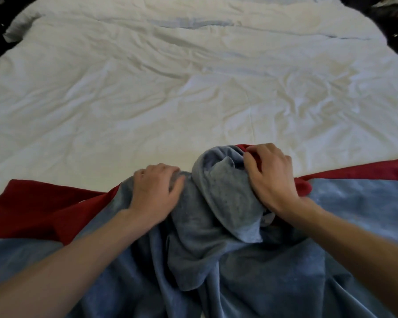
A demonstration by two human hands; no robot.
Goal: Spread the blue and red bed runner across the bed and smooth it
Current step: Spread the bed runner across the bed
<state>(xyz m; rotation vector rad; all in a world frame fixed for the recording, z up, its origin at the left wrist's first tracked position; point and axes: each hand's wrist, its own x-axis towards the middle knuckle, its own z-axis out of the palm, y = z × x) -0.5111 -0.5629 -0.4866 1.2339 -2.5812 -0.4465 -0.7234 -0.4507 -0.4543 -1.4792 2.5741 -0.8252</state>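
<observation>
The blue and red bed runner (228, 260) lies across the near end of the bed, bunched into a thick twisted lump in the middle. Its red border shows at the far left and far right. My left hand (155, 191) grips the blue fabric just left of the lump, fingers curled into it. My right hand (271, 177) clutches the lump's right side, fingertips on a red fold at its top. Out to both sides the runner lies flatter.
A wrinkled white duvet (170, 88) covers the bed beyond the runner. Pillows lie under it at the far end. Dark furniture (395, 24) stands past the bed's far right corner, and dark floor shows at the far left.
</observation>
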